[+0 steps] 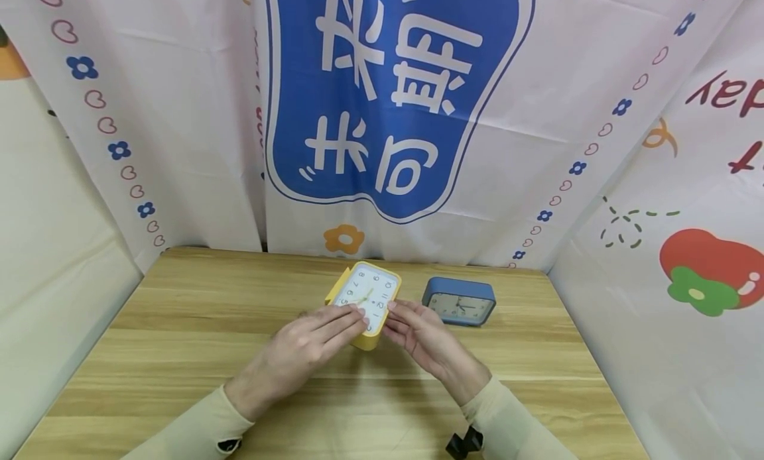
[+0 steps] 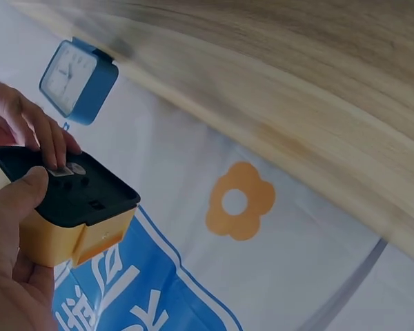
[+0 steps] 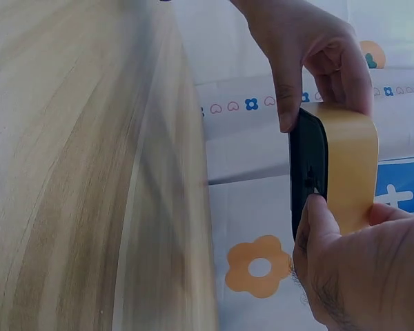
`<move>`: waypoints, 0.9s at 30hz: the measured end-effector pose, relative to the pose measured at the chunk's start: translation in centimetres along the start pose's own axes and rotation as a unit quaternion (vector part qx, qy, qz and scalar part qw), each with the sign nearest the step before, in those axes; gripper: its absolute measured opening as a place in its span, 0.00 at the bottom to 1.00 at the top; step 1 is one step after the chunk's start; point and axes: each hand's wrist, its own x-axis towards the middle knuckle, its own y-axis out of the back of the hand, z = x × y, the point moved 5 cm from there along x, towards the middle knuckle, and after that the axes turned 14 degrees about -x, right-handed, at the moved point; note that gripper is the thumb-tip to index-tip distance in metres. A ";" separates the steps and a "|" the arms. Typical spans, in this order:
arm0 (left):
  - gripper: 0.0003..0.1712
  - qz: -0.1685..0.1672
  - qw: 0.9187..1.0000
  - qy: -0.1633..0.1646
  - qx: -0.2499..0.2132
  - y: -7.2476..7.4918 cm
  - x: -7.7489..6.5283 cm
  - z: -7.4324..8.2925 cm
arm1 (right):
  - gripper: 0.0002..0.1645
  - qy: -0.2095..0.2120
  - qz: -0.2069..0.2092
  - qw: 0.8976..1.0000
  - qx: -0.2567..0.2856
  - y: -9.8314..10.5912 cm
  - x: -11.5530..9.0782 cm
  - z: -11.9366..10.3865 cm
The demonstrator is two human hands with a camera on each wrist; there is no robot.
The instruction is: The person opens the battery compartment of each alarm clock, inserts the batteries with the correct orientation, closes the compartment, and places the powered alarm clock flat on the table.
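A yellow alarm clock (image 1: 379, 289) is held above the table, its white face up and tilted in the head view. My left hand (image 1: 301, 344) grips it, fingers across the face and thumb on the black back panel (image 2: 100, 189). My right hand (image 1: 426, 341) holds the clock's other side near the 12, with fingertips on the back panel by a small sticker and knobs in the left wrist view. In the right wrist view the yellow side (image 3: 352, 162) stands between both hands. What the right fingertips press there is partly hidden.
A blue alarm clock (image 1: 459, 302) stands on the wooden table (image 1: 209, 314), just right of my right hand. Behind the table hangs a white printed curtain (image 1: 203, 148) with a blue sign, and curtains close off both sides.
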 end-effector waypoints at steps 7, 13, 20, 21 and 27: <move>0.28 -0.011 0.999 0.013 -0.030 -0.3 -0.2 -0.1 | 0.43 0.016 0.022 0.999 -0.026 0.4 -0.1 -0.4; 0.26 -0.019 0.997 0.034 -0.061 -0.4 -0.4 -0.4 | 0.46 0.041 0.070 0.993 -0.081 0.9 -0.4 -1.0; 0.33 -0.003 0.987 0.097 -0.129 -0.3 -0.4 -1.3 | 0.47 0.062 0.122 0.978 -0.159 1.5 -0.5 -1.7; 0.34 0.000 0.984 0.110 -0.141 -0.3 -0.4 -1.5 | 0.47 0.064 0.128 0.975 -0.171 1.6 -0.5 -1.7; 0.35 0.013 0.967 0.170 -0.187 0.0 -0.5 -2.5 | 0.46 0.088 0.144 0.956 -0.241 1.6 -0.6 -2.3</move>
